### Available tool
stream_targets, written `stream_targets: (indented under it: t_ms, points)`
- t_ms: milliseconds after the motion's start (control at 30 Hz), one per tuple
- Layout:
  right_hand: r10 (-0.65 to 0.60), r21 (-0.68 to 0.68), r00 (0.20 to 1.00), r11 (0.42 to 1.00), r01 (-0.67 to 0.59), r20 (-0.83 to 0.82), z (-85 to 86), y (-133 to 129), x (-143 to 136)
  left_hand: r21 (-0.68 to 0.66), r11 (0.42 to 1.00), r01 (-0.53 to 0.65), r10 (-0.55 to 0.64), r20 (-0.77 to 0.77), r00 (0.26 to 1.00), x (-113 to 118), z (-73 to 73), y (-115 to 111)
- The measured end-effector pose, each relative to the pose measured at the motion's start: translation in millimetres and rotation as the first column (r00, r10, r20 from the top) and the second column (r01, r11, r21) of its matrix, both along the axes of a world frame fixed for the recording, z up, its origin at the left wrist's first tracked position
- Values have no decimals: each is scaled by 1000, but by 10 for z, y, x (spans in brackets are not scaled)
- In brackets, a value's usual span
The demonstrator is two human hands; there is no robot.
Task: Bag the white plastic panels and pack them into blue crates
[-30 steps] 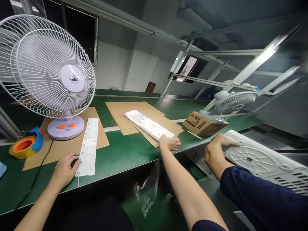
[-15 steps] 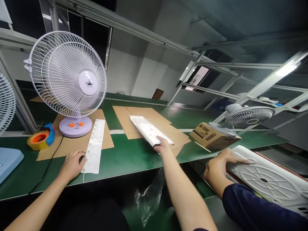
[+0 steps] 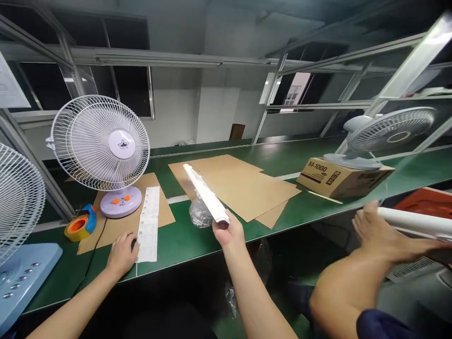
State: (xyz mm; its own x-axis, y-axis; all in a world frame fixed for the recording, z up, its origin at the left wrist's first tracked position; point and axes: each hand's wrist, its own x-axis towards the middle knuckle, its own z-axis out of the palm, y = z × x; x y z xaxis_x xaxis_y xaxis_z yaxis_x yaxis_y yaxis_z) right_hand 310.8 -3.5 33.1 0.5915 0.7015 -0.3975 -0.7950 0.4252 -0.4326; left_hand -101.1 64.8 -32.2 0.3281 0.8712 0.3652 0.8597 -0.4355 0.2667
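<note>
My right hand (image 3: 229,230) grips the near end of a long white piece (image 3: 205,193), held tilted over the bench. It looks like a rolled or folded sheet, but its exact kind is unclear. A crumpled clear plastic bag (image 3: 200,213) sits just beneath it. My left hand (image 3: 123,254) rests on the green bench, fingers curved and thumb apart, beside the left edge of a printed paper strip (image 3: 149,225). Behind that hand stands a lilac table fan (image 3: 122,202) with orange knobs, on a cardboard sheet (image 3: 165,214).
A tape dispenser (image 3: 80,226) and a blue fan (image 3: 31,268) are at left. Flat cardboard (image 3: 243,183) lies mid-bench. At right, another fan (image 3: 353,161) stands on an M-1000 carton (image 3: 321,181). A co-worker's arm (image 3: 374,245) reaches in, near a white part (image 3: 416,219).
The white piece in my right hand has turned from its broad side to nearly edge-on. The co-worker's hand and white part have moved right. My view has levelled; my left hand stays beside the strip.
</note>
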Motion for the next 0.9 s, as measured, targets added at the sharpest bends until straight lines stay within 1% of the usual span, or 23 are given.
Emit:
stream_targets:
  t_ms: [67,100,167,233,267,300,333,400,467,500,567,633,700,767,833,900]
  points:
    - [16,24,999,1000,-16,-35,-70,-191,-128,53,998,16,-13,-61,998,195,172,-25]
    - [24,35,998,999,-22,-51,-92,-268,-188,69,995,67,-61,-83,995,349,269,-36]
    - [29,45,996,999,-25,-88,-87,-380,-289,55,969,242,-235,-106,966,760,447,-50]
    - [32,54,992,998,-26,-123,-21,-440,-366,-3,899,439,-436,-113,893,1250,564,-55]
    - [36,63,990,998,-28,-136,24,-456,-396,-34,859,511,-511,-116,852,1497,594,-59]
    - [40,74,989,997,-30,-142,70,-464,-421,-67,831,552,-556,-118,823,1730,606,-64]
    - [50,89,988,995,-37,-145,112,-468,-441,-106,819,564,-574,-121,810,1940,602,-71]
    - [73,110,986,992,-57,-150,176,-469,-461,-191,823,535,-562,-144,814,2263,565,-91]
    - [97,113,982,990,-79,-160,211,-475,-460,-226,832,506,-548,-196,813,2426,514,-123]
    - [108,114,981,989,-90,-163,219,-484,-456,-212,834,509,-549,-229,804,2441,493,-150]
    - [121,108,979,989,-104,-163,223,-514,-445,-150,828,541,-559,-304,771,2338,460,-250]
    - [124,96,980,989,-110,-158,202,-552,-432,-106,804,585,-577,-371,727,2083,428,-441]
    - [103,61,982,994,-95,-158,147,-582,-410,-95,774,627,-608,-390,691,1736,370,-729]
    - [72,12,988,997,-71,-138,58,-598,-389,-119,739,664,-662,-315,680,1358,272,-1078]
    - [48,-22,995,998,-51,-87,-44,-611,-388,-187,717,672,-696,-143,703,984,143,-1414]
    - [28,-40,999,999,-29,-34,-135,-628,-416,-281,701,655,-671,51,740,635,2,-1665]
